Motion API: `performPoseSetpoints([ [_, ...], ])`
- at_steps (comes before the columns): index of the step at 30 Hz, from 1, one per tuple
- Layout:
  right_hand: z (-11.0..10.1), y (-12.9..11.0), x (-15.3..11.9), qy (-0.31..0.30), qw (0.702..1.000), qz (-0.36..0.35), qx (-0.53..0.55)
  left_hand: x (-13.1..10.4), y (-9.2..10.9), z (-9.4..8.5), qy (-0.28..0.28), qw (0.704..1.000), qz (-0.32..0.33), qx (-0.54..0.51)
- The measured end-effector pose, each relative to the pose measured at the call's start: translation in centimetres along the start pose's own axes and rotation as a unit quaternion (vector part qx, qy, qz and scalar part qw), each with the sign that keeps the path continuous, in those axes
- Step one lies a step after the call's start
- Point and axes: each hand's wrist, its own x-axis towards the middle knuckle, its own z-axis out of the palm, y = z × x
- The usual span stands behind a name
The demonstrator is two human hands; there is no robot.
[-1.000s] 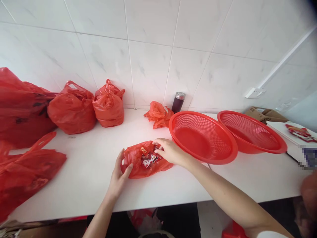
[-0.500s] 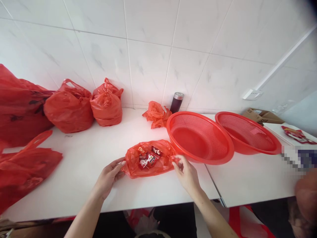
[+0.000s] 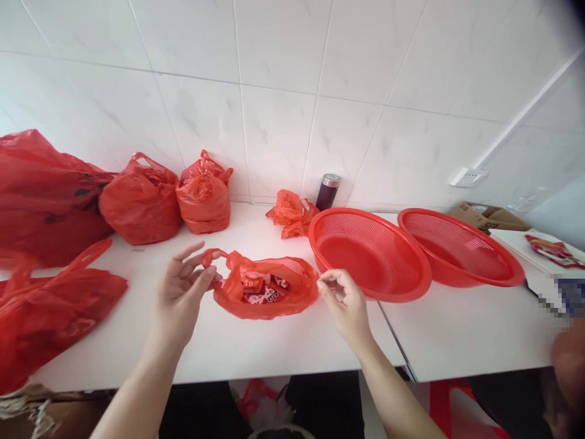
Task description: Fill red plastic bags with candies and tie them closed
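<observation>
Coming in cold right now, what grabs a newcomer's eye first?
The open red bag at front centre, small printed packets showing inside, with the left hand at its handle and the right hand at its right edge. Next, a large red perforated basket to its right, and bulging red bags along the wall at left.

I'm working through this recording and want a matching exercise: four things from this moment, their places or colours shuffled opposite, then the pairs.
Things
1. right hand
2. small printed packets
3. flask
4. cardboard box

Places or colours
A. dark with a silver top
B. behind the right red colander
C. pinching the right end of the open red plastic bag
D. lying inside that bag

Pairs: 1-C, 2-D, 3-A, 4-B
</observation>
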Motion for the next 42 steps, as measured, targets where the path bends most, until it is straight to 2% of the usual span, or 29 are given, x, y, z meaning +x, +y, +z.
performPoseSetpoints([
  [2, 0.5, -1.2, 0.7, -0.026, 0.999, -0.034, -0.006, 0.2, 0.7, 0.2, -0.03, 0.998, 0.002, 0.046],
  [5, 2.3, -0.6, 2.0, -0.133, 0.981, -0.088, -0.108, -0.2, -0.3, -0.2, -0.074, 0.992, -0.033, 0.099],
  [7, 3.7, 0.7, 2.9, -0.204, 0.944, -0.074, -0.249, -0.7, -1.2, -1.0, -0.069, 0.989, -0.038, 0.122],
  [9, 4.6, 2.0, 3.7, -0.254, 0.893, -0.019, -0.371, -1.2, -1.9, -2.2, -0.048, 0.989, -0.036, 0.139],
  [11, 5.0, 2.8, 4.3, -0.284, 0.861, 0.02, -0.421, -1.7, -2.4, -3.4, -0.036, 0.987, -0.049, 0.148],
  [15, 4.5, 3.2, 4.4, -0.303, 0.858, 0.019, -0.415, -3.6, -3.6, -4.7, -0.034, 0.982, -0.144, 0.121],
  [18, 3.8, 3.1, 3.9, -0.329, 0.865, 0.007, -0.38, -5.4, -4.8, -4.6, 0.001, 0.977, -0.209, 0.044],
  [22, 2.4, 1.6, 3.3, -0.336, 0.902, -0.012, -0.271, -6.4, -5.1, -5.0, 0.006, 0.972, -0.233, -0.019],
  [25, 0.9, -1.3, 3.9, -0.277, 0.943, -0.049, -0.179, -4.9, -3.0, -5.4, 0.038, 0.985, -0.169, -0.028],
  [28, -0.8, -5.1, 5.7, -0.149, 0.977, -0.11, -0.109, -2.3, 0.8, -4.8, 0.055, 0.996, -0.066, -0.032],
  [31, -2.4, -8.3, 7.8, -0.013, 0.987, -0.15, -0.052, 0.0, 5.0, -3.2, 0.048, 0.997, 0.045, -0.028],
  [33, -3.1, -9.6, 9.1, 0.041, 0.986, -0.162, -0.023, 1.3, 7.3, -2.0, 0.031, 0.993, 0.116, -0.004],
  [34, -3.3, -9.9, 9.7, 0.033, 0.986, -0.16, -0.025, 2.0, 8.2, -1.5, 0.017, 0.99, 0.138, 0.026],
  [35, -3.4, -10.0, 10.3, -0.011, 0.988, -0.148, -0.047, 2.6, 9.0, -1.0, -0.007, 0.987, 0.141, 0.072],
  [36, -3.6, -9.9, 10.9, -0.082, 0.985, -0.124, -0.087, 3.3, 9.6, -0.7, -0.038, 0.982, 0.132, 0.133],
  [38, -3.9, -9.6, 12.1, -0.229, 0.954, -0.058, -0.184, 4.6, 10.8, -0.4, -0.098, 0.956, 0.108, 0.254],
  [39, -4.1, -9.5, 12.8, -0.267, 0.939, -0.036, -0.216, 5.2, 11.4, -0.4, -0.115, 0.944, 0.102, 0.293],
  [40, -4.3, -9.5, 13.4, -0.273, 0.935, -0.03, -0.225, 5.7, 11.9, -0.5, -0.123, 0.935, 0.104, 0.316],
  [42, -4.8, -9.8, 14.5, -0.232, 0.951, -0.054, -0.195, 6.5, 13.0, -0.8, -0.11, 0.929, 0.113, 0.336],
])
